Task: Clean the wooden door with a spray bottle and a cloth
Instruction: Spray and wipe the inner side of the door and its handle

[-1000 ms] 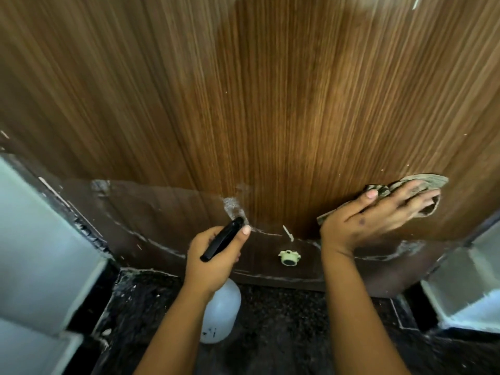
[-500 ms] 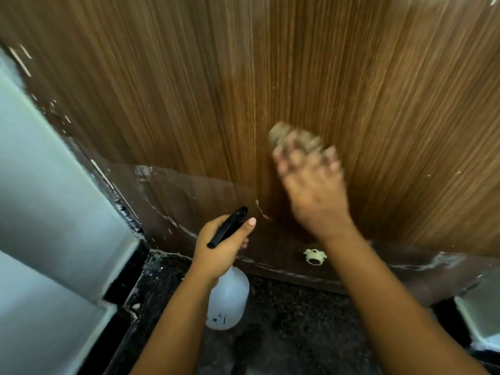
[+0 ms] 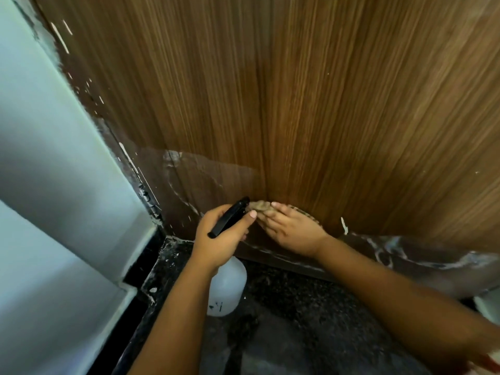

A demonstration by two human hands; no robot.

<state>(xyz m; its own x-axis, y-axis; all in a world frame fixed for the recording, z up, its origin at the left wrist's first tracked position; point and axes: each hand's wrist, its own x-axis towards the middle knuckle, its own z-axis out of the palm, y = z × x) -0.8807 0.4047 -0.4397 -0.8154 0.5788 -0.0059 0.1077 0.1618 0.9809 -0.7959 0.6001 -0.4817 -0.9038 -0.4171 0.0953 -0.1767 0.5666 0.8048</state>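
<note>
Down and to the left went my right hand (image 3: 290,231) with the cloth (image 3: 261,206), off the mid-height wood where it had been half a second earlier and onto the lowest strip of grain, right above the dark band along the door's foot. Meanwhile my left hand (image 3: 221,236) had barely shifted; it gripped the neck of the spray bottle (image 3: 228,286), fingers curled round under the black trigger head (image 3: 230,216), thumb on top. Bottle hung upright just off the wooden door (image 3: 311,104), its pale body low above the speckled dark floor (image 3: 297,307).

Right-hand fingers lay fairly straight and close together, flattening the cloth against the wood; only a bunched beige tuft showed past my fingertips, almost touching the trigger nozzle. Most of the rag was hidden under my palm.

That cloth looked soft and limp, I reckoned, so a flat palm would drive it better than a pinch. I judged the bottle light, its plastic slick if wet, so best held at the neck. White smears still ran along the dark band, left and right, and the pale wall (image 3: 54,185) stood close on the left.
</note>
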